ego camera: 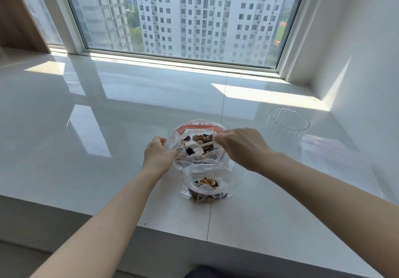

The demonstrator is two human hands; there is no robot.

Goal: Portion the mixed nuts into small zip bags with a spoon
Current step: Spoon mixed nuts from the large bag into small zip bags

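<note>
The right hand (241,146) pinches the handle end of a pale spoon (206,144); the grip is closed on the handle, with the spoon's bowl lowered into the mouth of the large supply bag (199,143). The angle suggests the spoon is placed to dig into the mixed nuts (201,140) that lie in the bottom of that bag.

The left hand (158,155) grips the near-left edge of the large supply bag, fingers curled round the plastic. This grip appears to serve one purpose: it holds the limp rim open and steady so that the spoon can enter without the film collapsing over the contents. The bag's red zip strip (194,126) runs along the far rim, folded outward.

Just in front of the large supply bag, nearer the person, stands a small zip bag (206,186). Its mouth is open and faces upward, and it already contains a portion of nuts. Its position touching or just beside the supply bag keeps the transfer path short, which should limit spillage. Judged from this, the step in hand is another scoop for this bag.

Both bags rest on a glossy white counter (108,115) near its front edge. To the right, well apart from the bags, stands a clear empty cylindrical container (288,126), and beside it lies flat clear plastic with red marking (323,146), possibly spare bags; this cannot be confirmed. A window (181,22) beyond the counter lights the work area.
</note>
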